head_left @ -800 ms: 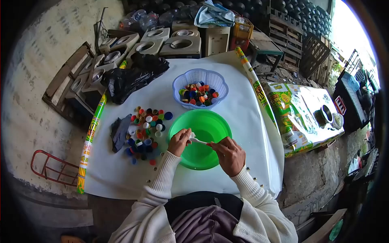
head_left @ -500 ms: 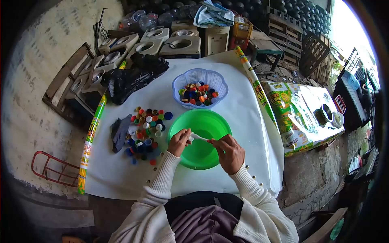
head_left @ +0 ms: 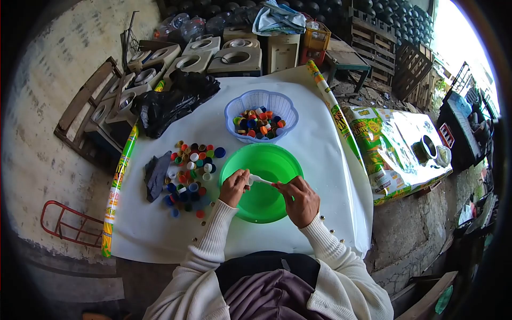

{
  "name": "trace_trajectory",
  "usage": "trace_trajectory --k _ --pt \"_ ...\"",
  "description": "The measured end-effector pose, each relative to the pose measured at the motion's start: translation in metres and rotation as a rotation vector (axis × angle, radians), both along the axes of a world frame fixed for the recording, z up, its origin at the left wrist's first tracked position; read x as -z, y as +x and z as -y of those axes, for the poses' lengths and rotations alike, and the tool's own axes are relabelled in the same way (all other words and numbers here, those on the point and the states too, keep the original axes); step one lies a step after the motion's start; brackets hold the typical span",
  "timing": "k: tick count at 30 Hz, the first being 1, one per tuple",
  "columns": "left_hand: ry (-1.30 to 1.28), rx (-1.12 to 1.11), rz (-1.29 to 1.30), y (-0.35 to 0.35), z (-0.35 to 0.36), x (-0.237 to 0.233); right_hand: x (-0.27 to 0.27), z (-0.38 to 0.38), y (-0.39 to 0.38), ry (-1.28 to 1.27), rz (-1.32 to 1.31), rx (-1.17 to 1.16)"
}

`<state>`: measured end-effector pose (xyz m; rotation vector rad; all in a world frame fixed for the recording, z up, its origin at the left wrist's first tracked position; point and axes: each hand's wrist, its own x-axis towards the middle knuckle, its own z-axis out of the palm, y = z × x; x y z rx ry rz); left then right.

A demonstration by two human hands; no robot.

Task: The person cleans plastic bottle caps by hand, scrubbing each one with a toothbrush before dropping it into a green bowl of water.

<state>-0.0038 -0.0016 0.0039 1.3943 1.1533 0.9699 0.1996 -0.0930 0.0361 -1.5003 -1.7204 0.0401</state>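
Above the green basin [head_left: 282, 205], my left hand [head_left: 233, 188] pinches a white bottle cap [head_left: 250, 180]. My right hand [head_left: 300, 200] is closed on a slim white tool [head_left: 263, 180] that looks like a toothbrush, its far end at the cap. Its head is too small to make out. Several loose bottle caps [head_left: 192, 165] in mixed colours lie left of the basin, beside a dark grey cloth [head_left: 158, 177]. Behind the basin, a lilac plastic basket [head_left: 261, 97] holds more coloured caps.
White sheeting [head_left: 229, 242] covers the table, with rolled printed edges [head_left: 121, 186] at both sides. A black plastic bag [head_left: 173, 101] lies at the back left. To the right stands a surface under printed wrap [head_left: 392, 144]; a red metal frame [head_left: 69, 224] is at lower left.
The view has shifted very slightly. Both hands keep nearly the same position over the basin, still holding the cap and the white tool together.
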Motion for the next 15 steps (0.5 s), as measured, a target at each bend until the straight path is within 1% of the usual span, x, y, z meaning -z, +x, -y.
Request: trace_trajectory --k 2,5,6,8,9,11,12,14,15 --pt "-0.018 -0.021 0.007 0.001 -0.001 -0.001 -0.002 0.004 0.000 -0.052 -0.003 -0.063" --pt "0.015 0.014 0.001 0.001 -0.001 0.001 -0.001 0.000 0.003 0.025 0.007 0.003" --pt "-0.001 0.014 -0.038 0.000 0.000 0.001 0.001 -0.004 0.002 0.022 0.015 0.021" --pt "-0.025 0.011 -0.109 0.001 0.000 -0.002 -0.005 0.003 0.001 -0.015 0.008 -0.041" --pt "-0.023 0.008 -0.087 0.003 -0.001 -0.006 -0.008 0.004 0.001 -0.032 0.004 -0.073" --pt "-0.030 0.003 -0.050 0.005 0.005 -0.009 -0.003 -0.003 0.002 0.025 0.037 -0.003" --pt "-0.021 0.003 -0.075 0.003 0.006 -0.007 -0.001 -0.004 0.003 0.052 0.052 0.034" --pt "0.007 0.006 -0.117 0.004 0.002 -0.002 -0.005 -0.004 0.007 -0.016 0.046 -0.016" --pt "0.027 -0.010 -0.095 0.004 -0.001 0.001 -0.008 -0.006 0.010 -0.045 0.044 -0.040"
